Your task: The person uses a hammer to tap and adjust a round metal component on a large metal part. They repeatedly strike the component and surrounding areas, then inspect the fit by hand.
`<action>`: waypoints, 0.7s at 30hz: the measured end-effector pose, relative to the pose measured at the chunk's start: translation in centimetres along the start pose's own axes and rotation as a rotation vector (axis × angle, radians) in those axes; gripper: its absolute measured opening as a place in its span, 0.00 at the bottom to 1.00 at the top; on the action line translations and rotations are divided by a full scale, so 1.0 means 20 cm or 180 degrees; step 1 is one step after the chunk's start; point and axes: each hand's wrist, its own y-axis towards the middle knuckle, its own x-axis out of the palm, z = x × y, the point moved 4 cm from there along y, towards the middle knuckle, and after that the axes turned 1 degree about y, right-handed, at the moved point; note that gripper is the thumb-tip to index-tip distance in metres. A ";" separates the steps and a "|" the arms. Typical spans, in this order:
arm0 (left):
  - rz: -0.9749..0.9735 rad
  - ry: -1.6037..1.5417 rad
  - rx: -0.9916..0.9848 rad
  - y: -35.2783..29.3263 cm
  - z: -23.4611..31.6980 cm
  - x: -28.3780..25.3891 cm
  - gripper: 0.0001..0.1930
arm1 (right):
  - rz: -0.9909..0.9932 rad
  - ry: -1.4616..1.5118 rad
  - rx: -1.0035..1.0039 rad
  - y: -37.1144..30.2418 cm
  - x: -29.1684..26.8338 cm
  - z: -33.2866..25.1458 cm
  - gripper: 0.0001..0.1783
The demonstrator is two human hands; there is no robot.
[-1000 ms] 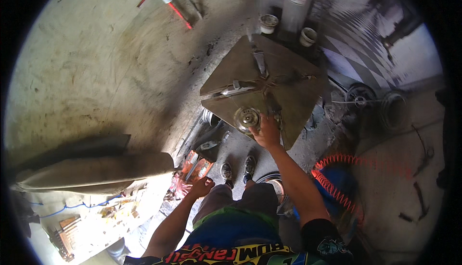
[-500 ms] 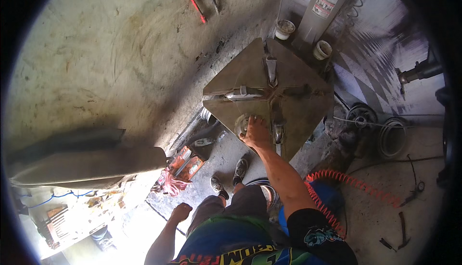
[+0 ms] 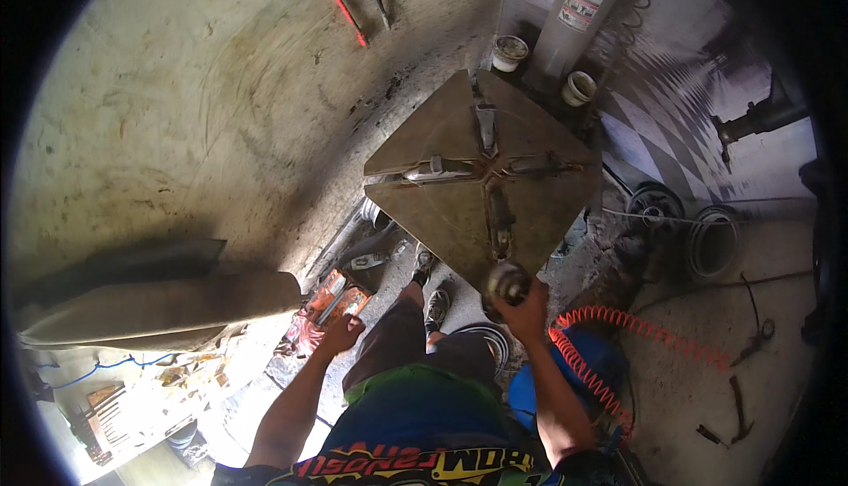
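Gripped in my right hand (image 3: 527, 309) is a round, dull metal part (image 3: 507, 280), with a stepped, knob-like shape. I cannot make out its exact kind. It is at the near corner of a square metal turntable (image 3: 433, 208), which looks like that of a tyre changer, with slots and jaw clamps (image 3: 433, 169) meeting at its centre. Whether the part touches the plate cannot be told. Over to the left, my left hand (image 3: 338, 336) hangs empty with loosely bent fingers, some of them apart, above the red toolbox (image 3: 340, 296).
A grey column (image 3: 565, 40) rises behind the turntable, with two small tubs (image 3: 510, 53) beside its base. A red coiled hose (image 3: 649, 314) lies by a blue round container (image 3: 548, 389) at right. Wheel rims (image 3: 711, 243) and a hammer (image 3: 740, 411) are farther right.
My right hand has lifted the round part from the turntable's left side and brought it toward me and right, to the near corner. My left hand has risen. My feet have shifted.
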 end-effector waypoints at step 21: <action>-0.0646 0.0687 -0.0217 0.33 -0.05 0.06 0.28 | 0.0462 -0.0337 0.1442 -0.50 -0.25 0.75 0.40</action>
